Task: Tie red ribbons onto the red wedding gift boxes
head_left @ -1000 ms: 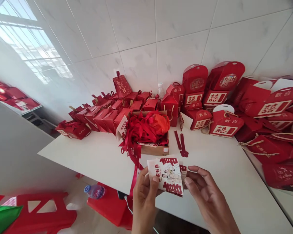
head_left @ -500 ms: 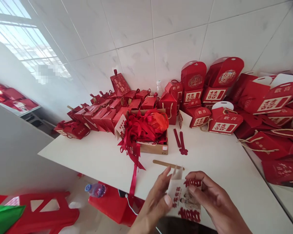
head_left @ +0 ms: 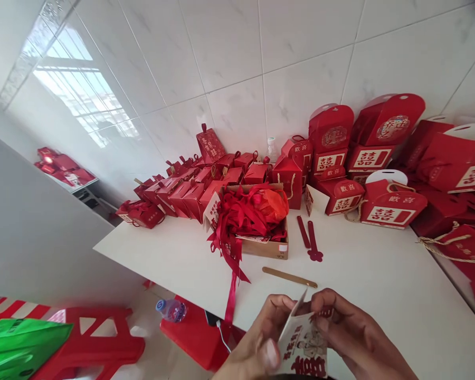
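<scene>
Low in the head view, my left hand (head_left: pixel 257 345) and my right hand (head_left: pixel 352 338) both pinch a small white and red printed paper box (head_left: pixel 303 343), partly folded open at its top. It is held over the near edge of the white table (head_left: pixel 174 258). A thin tan strip (head_left: pixel 288 276) lies flat on the table just beyond my hands. Behind the strip stands a cardboard box (head_left: pixel 267 248) stuffed with red ribbons (head_left: pixel 241 216), some hanging over the table's edge.
Many red gift boxes (head_left: pixel 190 190) and red handled bags (head_left: pixel 388 206) crowd the back of the table against the tiled wall. Two dark red strips (head_left: pixel 309 237) lie beside the cardboard box. Below the table are a water bottle (head_left: pixel 170 310), red stools (head_left: pixel 91 343) and a green bag (head_left: pixel 19 345).
My hands drew the paper box down and toward me, uncovering the tan strip, and the box's top has come open. The view has shifted left.
</scene>
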Available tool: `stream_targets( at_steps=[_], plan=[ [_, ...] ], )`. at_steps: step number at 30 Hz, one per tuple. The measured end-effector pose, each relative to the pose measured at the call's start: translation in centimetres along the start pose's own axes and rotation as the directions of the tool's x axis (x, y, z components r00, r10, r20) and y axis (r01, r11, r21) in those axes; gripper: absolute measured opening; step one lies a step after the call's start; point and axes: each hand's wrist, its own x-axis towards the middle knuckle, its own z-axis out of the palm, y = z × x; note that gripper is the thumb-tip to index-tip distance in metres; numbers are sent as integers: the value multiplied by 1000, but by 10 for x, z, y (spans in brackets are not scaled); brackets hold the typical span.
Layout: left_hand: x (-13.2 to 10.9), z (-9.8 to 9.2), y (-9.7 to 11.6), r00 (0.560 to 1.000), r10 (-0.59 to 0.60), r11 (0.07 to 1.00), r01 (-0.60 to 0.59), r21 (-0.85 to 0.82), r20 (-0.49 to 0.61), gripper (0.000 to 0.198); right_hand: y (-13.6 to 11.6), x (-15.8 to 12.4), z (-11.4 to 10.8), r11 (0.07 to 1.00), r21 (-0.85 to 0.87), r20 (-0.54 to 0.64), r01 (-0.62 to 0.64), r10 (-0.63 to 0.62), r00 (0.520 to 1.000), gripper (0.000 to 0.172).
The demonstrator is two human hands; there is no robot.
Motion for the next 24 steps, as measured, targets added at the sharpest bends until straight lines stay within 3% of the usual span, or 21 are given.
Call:
stream_targets(
  at_steps=[4,7,10,15,17,18,20,22,24],
  plan=[
    [4,-6,-2,994,2,1000,-4,-13,-111,60,0,4,-1,1000,-31,-35,3,-4,999,32],
    [1,-3,6,993,61,996,-53,74,-97,60,0,7,0,994,-102,-70,26,-33,997,35],
    [-4,5,18,990,39,992,-21,125,-139,58,-1,12,7,986,-155,-69,62,-73,995,37],
    [-11,10,48,930,165,964,-81,255,-328,64,0,24,29,985,-126,-64,122,-130,989,43],
    [-16,12,71,871,267,925,-112,362,-412,70,2,28,35,981,-105,-76,161,-169,983,52],
    [-18,14,86,822,341,891,-129,435,-456,71,4,30,36,979,-109,-81,174,-183,980,53],
    [-18,14,121,664,549,779,-185,600,-508,65,8,33,34,974,-151,-79,166,-180,981,51],
    [-9,10,160,512,716,644,-225,731,-474,53,13,34,30,971,-201,-69,132,-149,987,50],
    [8,-1,195,449,767,572,-153,806,-459,45,19,34,26,973,-210,-82,98,-117,990,55]
  ],
)
